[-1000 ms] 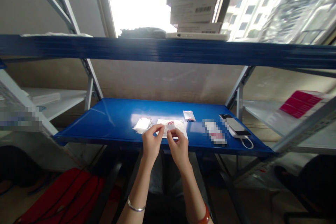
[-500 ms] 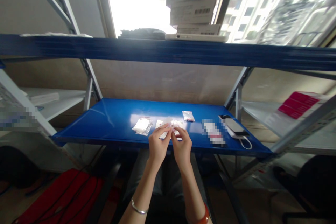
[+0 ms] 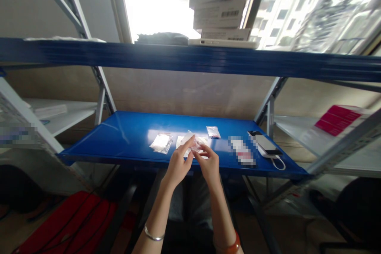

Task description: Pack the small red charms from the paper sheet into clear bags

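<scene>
Close together at the front edge of the blue table (image 3: 131, 127), my left hand (image 3: 178, 162) and my right hand (image 3: 210, 162) grip a small clear plastic bag (image 3: 195, 143) between thumbs and fingers. The bag shows some reddish print, and its contents are too blurred to make out. Beneath it, partly hidden by my fingers, lie white packets (image 3: 180, 141). To the left rests a clear bag with white contents (image 3: 161, 143). A smaller white-filled packet (image 3: 213, 131) lies behind my right hand.
On the right are a blurred-out white and red item (image 3: 242, 151) and a phone (image 3: 263, 141) on a white device with a cable (image 3: 279, 163). A blue shelf beam (image 3: 166, 56) crosses above, bearing stacked boxes (image 3: 218, 14). Pink boxes (image 3: 337, 120) stand on the right side shelf.
My hands have drawn slightly apart at the wrists, and the left fingers have straightened a little along the bag. The other things on the table stay where they were.
</scene>
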`<act>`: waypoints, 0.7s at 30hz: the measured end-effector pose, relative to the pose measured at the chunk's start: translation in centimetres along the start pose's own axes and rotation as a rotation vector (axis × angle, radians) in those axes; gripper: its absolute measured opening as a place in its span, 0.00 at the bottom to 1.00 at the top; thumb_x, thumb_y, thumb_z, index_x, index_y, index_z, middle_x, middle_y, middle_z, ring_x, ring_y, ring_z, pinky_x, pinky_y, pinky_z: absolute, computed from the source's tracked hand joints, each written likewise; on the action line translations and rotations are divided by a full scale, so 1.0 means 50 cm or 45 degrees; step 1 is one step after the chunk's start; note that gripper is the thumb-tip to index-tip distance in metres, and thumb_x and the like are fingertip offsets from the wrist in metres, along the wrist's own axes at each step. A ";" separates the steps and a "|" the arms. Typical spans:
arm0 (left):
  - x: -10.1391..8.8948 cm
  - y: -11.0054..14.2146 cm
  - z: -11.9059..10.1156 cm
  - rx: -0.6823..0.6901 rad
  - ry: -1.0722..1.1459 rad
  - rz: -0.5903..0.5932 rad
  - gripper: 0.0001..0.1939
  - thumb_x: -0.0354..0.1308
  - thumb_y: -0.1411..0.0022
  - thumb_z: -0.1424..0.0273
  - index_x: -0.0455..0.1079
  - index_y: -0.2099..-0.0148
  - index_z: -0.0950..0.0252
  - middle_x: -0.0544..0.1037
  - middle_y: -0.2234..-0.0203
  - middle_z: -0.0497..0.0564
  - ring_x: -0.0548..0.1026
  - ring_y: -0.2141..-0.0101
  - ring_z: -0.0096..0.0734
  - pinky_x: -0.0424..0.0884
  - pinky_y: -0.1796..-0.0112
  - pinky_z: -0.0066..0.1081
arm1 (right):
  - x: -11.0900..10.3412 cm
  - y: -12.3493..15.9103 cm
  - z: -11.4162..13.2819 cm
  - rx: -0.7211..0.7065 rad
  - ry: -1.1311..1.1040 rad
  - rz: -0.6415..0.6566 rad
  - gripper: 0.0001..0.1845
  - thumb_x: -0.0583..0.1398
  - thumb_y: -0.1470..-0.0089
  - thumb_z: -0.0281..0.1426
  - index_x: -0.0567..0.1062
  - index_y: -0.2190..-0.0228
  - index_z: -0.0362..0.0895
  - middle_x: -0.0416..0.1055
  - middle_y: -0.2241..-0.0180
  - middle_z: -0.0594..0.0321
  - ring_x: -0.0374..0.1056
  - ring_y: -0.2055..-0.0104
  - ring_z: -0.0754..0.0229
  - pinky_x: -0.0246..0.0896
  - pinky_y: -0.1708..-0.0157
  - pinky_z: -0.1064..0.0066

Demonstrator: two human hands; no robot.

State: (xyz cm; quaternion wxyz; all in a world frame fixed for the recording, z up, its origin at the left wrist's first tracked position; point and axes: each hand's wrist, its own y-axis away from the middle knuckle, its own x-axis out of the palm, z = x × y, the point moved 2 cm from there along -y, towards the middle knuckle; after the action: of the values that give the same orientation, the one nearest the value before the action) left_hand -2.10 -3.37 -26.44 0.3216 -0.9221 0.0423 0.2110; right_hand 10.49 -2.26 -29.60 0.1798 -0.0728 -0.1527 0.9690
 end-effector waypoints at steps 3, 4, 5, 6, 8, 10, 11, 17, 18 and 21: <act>0.001 0.002 0.004 0.050 -0.161 0.102 0.38 0.48 0.46 0.84 0.50 0.36 0.55 0.61 0.41 0.52 0.59 0.41 0.37 0.56 0.43 0.42 | -0.002 -0.004 -0.015 -0.062 0.052 0.063 0.22 0.65 0.62 0.37 0.76 0.62 0.41 0.73 0.63 0.54 0.70 0.69 0.57 0.67 0.70 0.65; 0.002 0.003 0.006 0.051 -0.212 0.139 0.39 0.49 0.48 0.85 0.50 0.36 0.54 0.57 0.39 0.51 0.55 0.39 0.39 0.54 0.42 0.44 | -0.003 -0.006 -0.019 -0.082 0.064 0.082 0.22 0.65 0.62 0.36 0.76 0.62 0.42 0.73 0.62 0.54 0.70 0.69 0.57 0.67 0.70 0.66; 0.003 0.005 0.009 0.040 -0.252 0.180 0.41 0.51 0.49 0.84 0.49 0.36 0.53 0.54 0.38 0.51 0.52 0.38 0.41 0.53 0.42 0.45 | -0.004 -0.007 -0.022 -0.099 0.071 0.102 0.21 0.65 0.62 0.36 0.77 0.62 0.42 0.73 0.62 0.54 0.69 0.69 0.58 0.67 0.71 0.66; 0.004 0.006 0.012 0.020 -0.277 0.219 0.41 0.53 0.50 0.83 0.49 0.36 0.53 0.53 0.37 0.51 0.50 0.38 0.43 0.52 0.42 0.47 | -0.006 -0.008 -0.023 -0.115 0.075 0.127 0.20 0.65 0.62 0.35 0.77 0.63 0.43 0.72 0.62 0.54 0.69 0.68 0.58 0.67 0.71 0.66; 0.006 0.008 0.019 -0.013 -0.300 0.269 0.42 0.56 0.50 0.81 0.49 0.36 0.53 0.52 0.37 0.51 0.50 0.38 0.45 0.53 0.43 0.48 | -0.009 -0.008 -0.024 -0.136 0.077 0.188 0.20 0.65 0.62 0.34 0.77 0.62 0.44 0.71 0.60 0.54 0.69 0.66 0.57 0.67 0.72 0.67; 0.006 0.009 0.024 -0.024 -0.303 0.258 0.42 0.57 0.50 0.80 0.49 0.35 0.53 0.54 0.38 0.52 0.52 0.38 0.45 0.53 0.43 0.48 | -0.012 -0.007 -0.022 -0.138 0.071 0.260 0.21 0.65 0.61 0.33 0.77 0.61 0.45 0.70 0.57 0.53 0.68 0.64 0.57 0.66 0.73 0.69; 0.005 0.008 0.026 -0.021 -0.300 0.247 0.41 0.58 0.49 0.79 0.49 0.35 0.54 0.56 0.38 0.52 0.53 0.39 0.44 0.53 0.43 0.47 | -0.013 -0.006 -0.020 -0.132 0.065 0.293 0.21 0.64 0.61 0.33 0.77 0.60 0.45 0.69 0.55 0.53 0.68 0.63 0.57 0.66 0.73 0.69; -0.001 0.005 0.027 0.003 -0.274 0.267 0.35 0.62 0.51 0.77 0.59 0.40 0.57 0.66 0.44 0.53 0.63 0.44 0.42 0.58 0.45 0.43 | -0.018 -0.007 -0.014 -0.095 0.054 0.468 0.20 0.62 0.60 0.29 0.77 0.60 0.46 0.68 0.52 0.54 0.67 0.55 0.54 0.67 0.68 0.69; -0.001 0.004 0.027 0.001 -0.274 0.256 0.34 0.63 0.52 0.76 0.62 0.42 0.58 0.68 0.45 0.53 0.64 0.45 0.42 0.58 0.45 0.43 | -0.018 -0.007 -0.012 -0.102 0.047 0.483 0.19 0.61 0.59 0.28 0.78 0.61 0.46 0.68 0.52 0.54 0.66 0.54 0.53 0.67 0.67 0.68; 0.000 0.002 0.029 -0.026 -0.273 0.189 0.31 0.64 0.52 0.73 0.65 0.45 0.59 0.71 0.49 0.53 0.67 0.48 0.42 0.59 0.46 0.43 | -0.017 -0.009 -0.001 -0.147 0.015 0.461 0.14 0.59 0.55 0.30 0.79 0.65 0.46 0.71 0.56 0.55 0.67 0.53 0.53 0.66 0.67 0.69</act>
State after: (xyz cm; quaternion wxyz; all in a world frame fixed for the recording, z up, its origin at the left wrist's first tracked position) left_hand -2.66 -2.59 -27.50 0.2983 -0.8918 0.0737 0.3320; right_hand 11.42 -2.17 -29.44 -0.0013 -0.1148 -0.1914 0.9748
